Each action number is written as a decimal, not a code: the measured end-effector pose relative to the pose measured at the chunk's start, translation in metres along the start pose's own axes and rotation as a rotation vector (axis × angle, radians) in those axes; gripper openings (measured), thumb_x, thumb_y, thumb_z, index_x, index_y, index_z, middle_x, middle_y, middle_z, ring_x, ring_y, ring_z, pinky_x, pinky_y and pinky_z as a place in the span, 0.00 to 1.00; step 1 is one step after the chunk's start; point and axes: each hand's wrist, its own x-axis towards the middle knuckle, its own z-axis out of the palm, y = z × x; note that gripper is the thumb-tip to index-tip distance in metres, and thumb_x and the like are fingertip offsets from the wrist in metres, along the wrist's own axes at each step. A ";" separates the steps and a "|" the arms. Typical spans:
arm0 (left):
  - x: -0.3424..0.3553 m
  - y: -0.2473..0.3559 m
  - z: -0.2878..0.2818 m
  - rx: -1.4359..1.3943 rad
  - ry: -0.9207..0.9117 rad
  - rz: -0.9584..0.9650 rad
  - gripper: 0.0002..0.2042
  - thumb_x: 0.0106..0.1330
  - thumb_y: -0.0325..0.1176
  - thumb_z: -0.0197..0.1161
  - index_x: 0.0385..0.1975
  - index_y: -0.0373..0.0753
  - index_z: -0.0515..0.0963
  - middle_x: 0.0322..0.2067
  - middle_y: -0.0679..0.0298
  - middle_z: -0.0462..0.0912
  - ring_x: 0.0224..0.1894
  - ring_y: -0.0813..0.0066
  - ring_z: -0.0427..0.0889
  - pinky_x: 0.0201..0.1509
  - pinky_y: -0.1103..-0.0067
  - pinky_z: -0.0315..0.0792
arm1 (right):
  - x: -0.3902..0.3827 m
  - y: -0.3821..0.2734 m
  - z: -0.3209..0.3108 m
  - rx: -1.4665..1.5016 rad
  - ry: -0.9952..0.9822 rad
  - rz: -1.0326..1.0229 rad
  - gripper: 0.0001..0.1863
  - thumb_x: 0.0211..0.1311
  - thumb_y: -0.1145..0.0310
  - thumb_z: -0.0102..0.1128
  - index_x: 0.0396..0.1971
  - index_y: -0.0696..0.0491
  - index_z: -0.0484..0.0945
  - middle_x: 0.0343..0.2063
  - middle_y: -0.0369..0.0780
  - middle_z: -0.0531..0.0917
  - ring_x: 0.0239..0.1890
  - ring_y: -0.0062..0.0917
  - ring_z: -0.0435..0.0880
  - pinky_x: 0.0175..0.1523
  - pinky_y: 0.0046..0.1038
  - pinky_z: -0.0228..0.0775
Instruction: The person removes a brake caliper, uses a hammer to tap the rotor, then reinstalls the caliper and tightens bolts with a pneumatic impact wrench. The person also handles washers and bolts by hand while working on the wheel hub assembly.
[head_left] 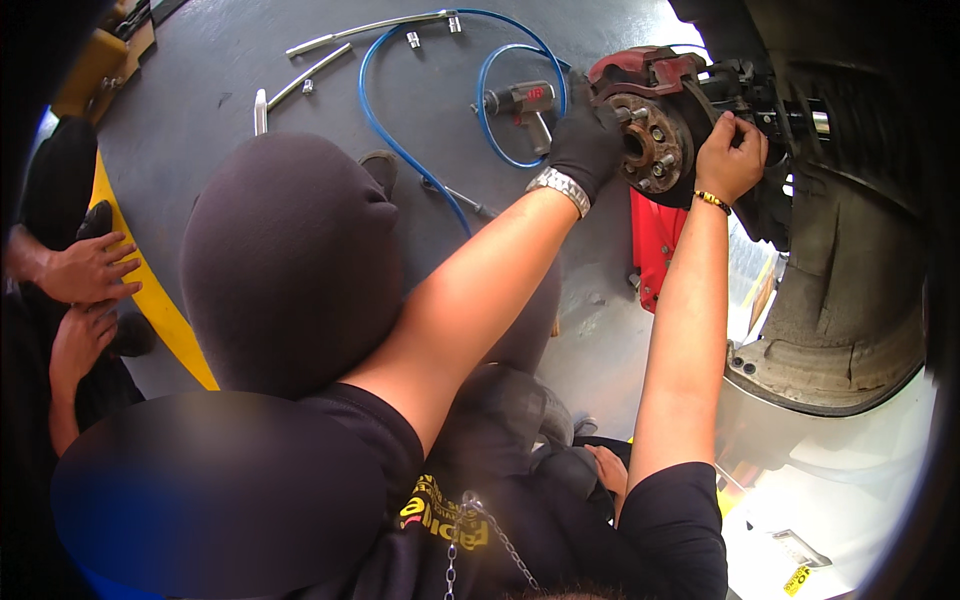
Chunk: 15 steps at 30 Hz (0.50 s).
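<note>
My left hand (585, 140), in a black glove with a metal watch at the wrist, is closed at the left edge of the rusty brake disc (683, 150). Its fingertips are partly lost against the dark parts. The wheel hub (650, 145) with its studs faces left, and a worn red brake caliper (640, 72) sits above it. My bare right hand (732, 155), with a beaded bracelet, is behind the disc. Its fingers are pinched together beside the suspension parts, and whatever they hold is too small to make out.
An impact wrench (530, 100) lies on the grey floor by a looped blue air hose (375, 120). Metal bars (365, 30) and sockets (413, 40) lie farther left. The wheel arch (830, 350) borders the right. Another person's hands (90, 268) are at far left. Something red (652, 245) stands below the disc.
</note>
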 end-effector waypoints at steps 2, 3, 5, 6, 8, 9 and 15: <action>-0.014 0.017 -0.005 -0.055 0.151 0.141 0.32 0.73 0.40 0.54 0.72 0.29 0.54 0.65 0.35 0.65 0.57 0.47 0.80 0.57 0.61 0.75 | -0.001 0.001 0.001 0.002 0.002 0.014 0.10 0.57 0.65 0.67 0.25 0.56 0.82 0.31 0.43 0.83 0.36 0.39 0.83 0.44 0.38 0.76; -0.011 0.023 -0.007 -0.258 0.131 -0.032 0.33 0.73 0.40 0.54 0.72 0.29 0.52 0.60 0.37 0.71 0.55 0.47 0.82 0.57 0.63 0.75 | -0.002 -0.001 -0.001 0.006 0.004 0.022 0.10 0.57 0.65 0.67 0.25 0.56 0.82 0.31 0.42 0.83 0.36 0.39 0.83 0.44 0.38 0.76; -0.006 0.034 -0.009 -0.662 0.083 -0.379 0.34 0.73 0.38 0.53 0.74 0.29 0.49 0.50 0.41 0.83 0.51 0.48 0.85 0.57 0.68 0.76 | -0.001 -0.004 0.001 0.012 0.009 0.027 0.10 0.58 0.65 0.67 0.25 0.56 0.82 0.31 0.42 0.83 0.37 0.39 0.83 0.44 0.38 0.76; -0.009 0.034 -0.010 -0.526 0.102 -0.293 0.34 0.74 0.39 0.52 0.73 0.29 0.50 0.51 0.41 0.83 0.51 0.50 0.85 0.57 0.68 0.76 | 0.000 -0.005 0.001 0.012 0.008 0.026 0.10 0.58 0.65 0.67 0.25 0.56 0.82 0.31 0.42 0.83 0.37 0.39 0.83 0.44 0.38 0.76; -0.015 0.032 -0.011 -0.253 0.135 -0.119 0.32 0.75 0.40 0.51 0.73 0.29 0.52 0.52 0.42 0.82 0.52 0.54 0.85 0.56 0.70 0.76 | -0.001 -0.007 0.000 0.007 0.002 0.028 0.10 0.58 0.65 0.67 0.26 0.57 0.82 0.31 0.42 0.83 0.37 0.39 0.83 0.44 0.38 0.76; -0.013 0.031 -0.009 -0.278 0.133 -0.132 0.32 0.75 0.40 0.51 0.73 0.29 0.53 0.52 0.41 0.82 0.51 0.53 0.85 0.56 0.69 0.77 | 0.000 -0.007 0.000 0.004 0.001 0.030 0.10 0.58 0.65 0.67 0.26 0.57 0.82 0.30 0.42 0.83 0.37 0.39 0.83 0.44 0.38 0.76; -0.005 0.028 -0.003 -0.403 0.133 -0.270 0.35 0.69 0.37 0.54 0.73 0.31 0.53 0.52 0.35 0.79 0.49 0.44 0.84 0.55 0.63 0.76 | 0.001 -0.005 -0.001 -0.006 0.012 0.008 0.10 0.58 0.65 0.67 0.26 0.57 0.82 0.30 0.42 0.83 0.36 0.39 0.83 0.44 0.38 0.76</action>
